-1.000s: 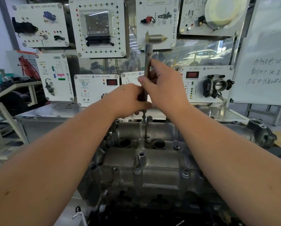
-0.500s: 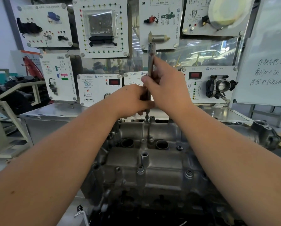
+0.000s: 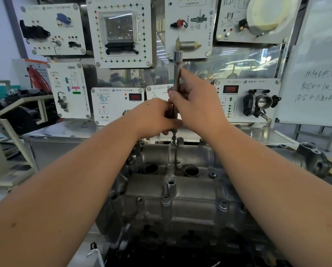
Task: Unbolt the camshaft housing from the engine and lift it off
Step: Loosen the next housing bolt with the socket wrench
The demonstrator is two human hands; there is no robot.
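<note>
The grey cast camshaft housing point(image 3: 180, 197) sits on the engine in the lower middle, with several bolts along its edges and two round openings near its centre. A long steel socket extension point(image 3: 177, 70) stands upright over a bolt point(image 3: 173, 139) at the housing's far edge. My left hand point(image 3: 153, 118) grips the lower part of the extension. My right hand point(image 3: 197, 105) holds the shaft just above it, fingers curled round it. The tool's bit reaches down to the bolt head.
Behind the engine stands a steel bench point(image 3: 69, 132) with training panels point(image 3: 122, 31) mounted upright. A whiteboard point(image 3: 319, 74) stands at the right. A throttle body point(image 3: 259, 103) hangs on a panel. A metal frame point(image 3: 11, 116) is at the left.
My right hand's fingers have shifted slightly on the shaft. The extension stays upright on the same far-edge bolt, and my left hand keeps its hold.
</note>
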